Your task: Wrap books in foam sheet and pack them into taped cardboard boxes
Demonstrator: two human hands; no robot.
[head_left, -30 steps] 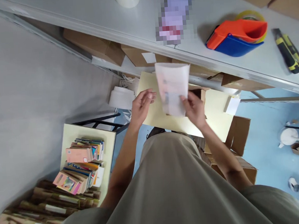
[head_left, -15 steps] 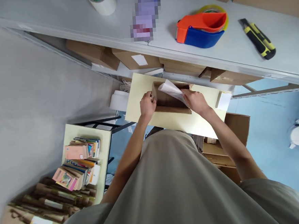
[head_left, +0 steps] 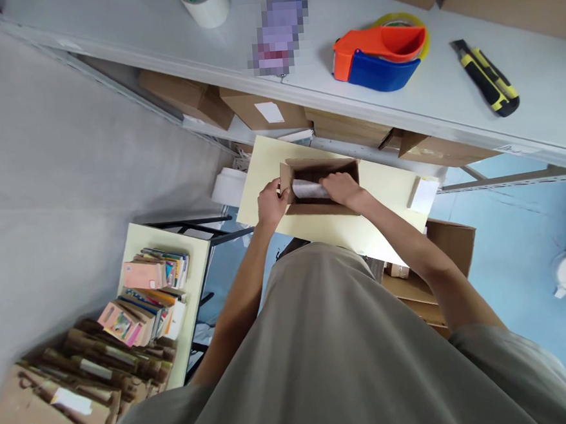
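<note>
An orange-and-blue tape dispenser (head_left: 379, 58) and a yellow utility knife (head_left: 487, 86) lie on the grey shelf (head_left: 154, 27); books (head_left: 146, 299) are stacked lower left.

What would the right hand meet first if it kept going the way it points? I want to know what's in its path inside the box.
The right hand points left into the cardboard box; it likely meets the white paper first.

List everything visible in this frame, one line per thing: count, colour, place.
cardboard box: 1, brown, open, on the small table
paper: 1, white, inside the box
small table: 1, pale yellow
tape dispenser: 1, orange and blue, on the grey shelf
utility knife: 1, yellow-black, shelf, right
tape roll: 1, white, shelf, left
books: a stack, mixed colours, side table
left hand: on the box's left wall
right hand: in the box, on the paper
</note>
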